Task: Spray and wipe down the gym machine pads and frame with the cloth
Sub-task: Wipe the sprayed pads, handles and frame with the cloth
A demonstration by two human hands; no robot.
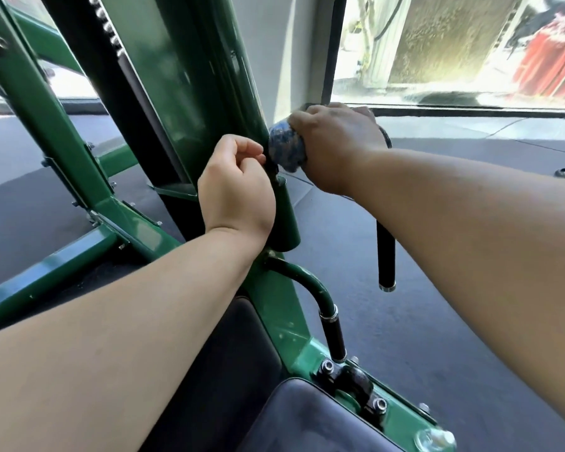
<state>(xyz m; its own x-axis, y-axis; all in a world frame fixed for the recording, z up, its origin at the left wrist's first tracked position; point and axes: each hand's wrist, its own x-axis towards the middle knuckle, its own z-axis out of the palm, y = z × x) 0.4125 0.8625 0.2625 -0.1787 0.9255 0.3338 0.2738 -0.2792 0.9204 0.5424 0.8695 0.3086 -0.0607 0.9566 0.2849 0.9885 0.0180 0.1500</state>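
Observation:
A green gym machine frame (79,177) rises in front of me, with a broad green upright (183,102) at its centre. My right hand (336,145) holds a balled-up blue patterned cloth (284,146) and presses it against the right edge of that upright. My left hand (235,187) is just left of the cloth, fingers curled and pinching a small dark part at the top of a green tube (286,216). Dark seat pads (310,419) lie at the bottom. No spray bottle is in view.
A black-gripped handle (386,256) hangs below my right wrist, and a shorter curved handle (335,337) sits lower. Bolts and a clamp (356,383) stick up from the lower frame rail. Dark rubber floor (437,305) spreads to the right, bounded by a bright window (454,50).

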